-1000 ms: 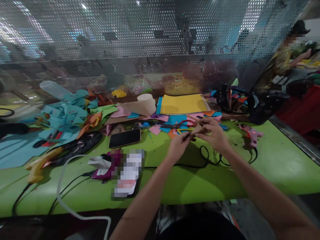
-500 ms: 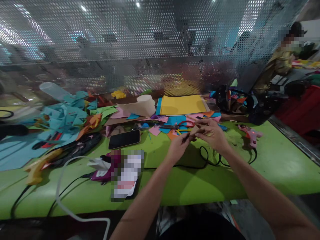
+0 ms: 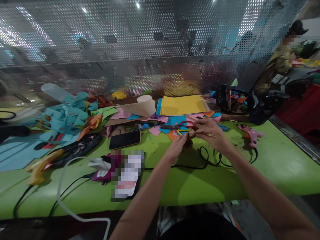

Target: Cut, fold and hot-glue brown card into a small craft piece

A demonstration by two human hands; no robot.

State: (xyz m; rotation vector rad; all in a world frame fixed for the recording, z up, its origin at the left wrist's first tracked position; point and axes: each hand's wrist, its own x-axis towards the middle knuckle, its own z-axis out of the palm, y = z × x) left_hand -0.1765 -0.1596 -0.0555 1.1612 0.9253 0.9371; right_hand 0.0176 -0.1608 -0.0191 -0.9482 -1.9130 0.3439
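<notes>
My left hand and my right hand meet over the green table, fingers closed. Between their fingertips is a small brown piece; whether it is paper or card I cannot make out, as fingers partly cover it. Just behind the hands lie scissors with red handles among coloured paper scraps. To the right of my right hand a pink glue gun rests on the table, a red light showing on it. Its black cable curls below my hands.
A dark phone and a lit phone lie left of my arms. Further left are a purple glue gun and a yellow one. Yellow sheets and crumpled blue paper lie behind. A person is at far right.
My fingers have shifted slightly around the brown piece, and my hands are a little further apart. Objects on the table have stayed in place.
</notes>
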